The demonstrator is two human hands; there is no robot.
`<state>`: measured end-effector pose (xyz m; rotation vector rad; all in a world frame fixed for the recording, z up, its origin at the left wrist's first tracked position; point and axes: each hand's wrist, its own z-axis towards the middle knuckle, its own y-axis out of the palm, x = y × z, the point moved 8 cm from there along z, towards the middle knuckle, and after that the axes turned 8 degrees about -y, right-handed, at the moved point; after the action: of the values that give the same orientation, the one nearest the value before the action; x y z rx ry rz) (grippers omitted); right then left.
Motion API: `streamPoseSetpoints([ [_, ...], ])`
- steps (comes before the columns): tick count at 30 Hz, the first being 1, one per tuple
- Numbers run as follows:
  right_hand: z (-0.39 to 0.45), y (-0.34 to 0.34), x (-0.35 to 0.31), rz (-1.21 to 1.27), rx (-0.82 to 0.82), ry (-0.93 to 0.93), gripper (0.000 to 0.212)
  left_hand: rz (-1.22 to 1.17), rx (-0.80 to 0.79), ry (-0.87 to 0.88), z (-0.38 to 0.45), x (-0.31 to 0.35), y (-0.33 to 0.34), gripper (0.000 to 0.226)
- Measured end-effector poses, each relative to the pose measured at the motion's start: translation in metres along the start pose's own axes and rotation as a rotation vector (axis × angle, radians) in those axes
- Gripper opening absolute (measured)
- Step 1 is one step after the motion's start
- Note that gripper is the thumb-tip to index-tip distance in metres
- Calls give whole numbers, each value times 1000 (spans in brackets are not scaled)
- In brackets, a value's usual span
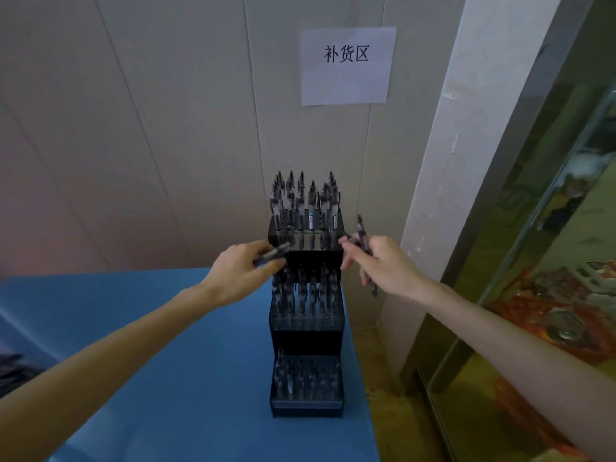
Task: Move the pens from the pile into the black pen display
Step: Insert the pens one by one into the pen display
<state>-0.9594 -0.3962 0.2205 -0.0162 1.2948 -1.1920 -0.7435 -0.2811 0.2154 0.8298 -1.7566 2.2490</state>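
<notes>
Hands are flanking the black pen display [306, 331] — left hand [238, 273] pinching one pen [271, 254], right hand [383, 266] gripping several pens [361, 236]; wall sign [346, 65] is hanging above it.

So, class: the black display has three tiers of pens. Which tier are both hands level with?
The top tier, against the wall. The left hand and right hand, each holding pens, flank it; the middle and bottom tiers sit lower, nearer the camera.
</notes>
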Motion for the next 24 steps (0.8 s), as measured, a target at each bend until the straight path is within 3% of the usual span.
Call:
streamPoseSetpoints([
  [5,9,-13,-20,160,115,24,27,-589,-19,-105,1,1,-23,29],
  [9,19,-25,-33,232,236,42,37,-721,96,-133,3,2,-42,32],
  [12,27,-27,-40,272,278,3,37,-647,127,-127,10,-1,-48,34],
  [20,41,-13,-55,196,205,-32,43,-486,100,-53,13,-1,-44,35],
  [24,41,-12,-59,177,292,-67,19,-486,108,-40,12,-9,-44,41],
])
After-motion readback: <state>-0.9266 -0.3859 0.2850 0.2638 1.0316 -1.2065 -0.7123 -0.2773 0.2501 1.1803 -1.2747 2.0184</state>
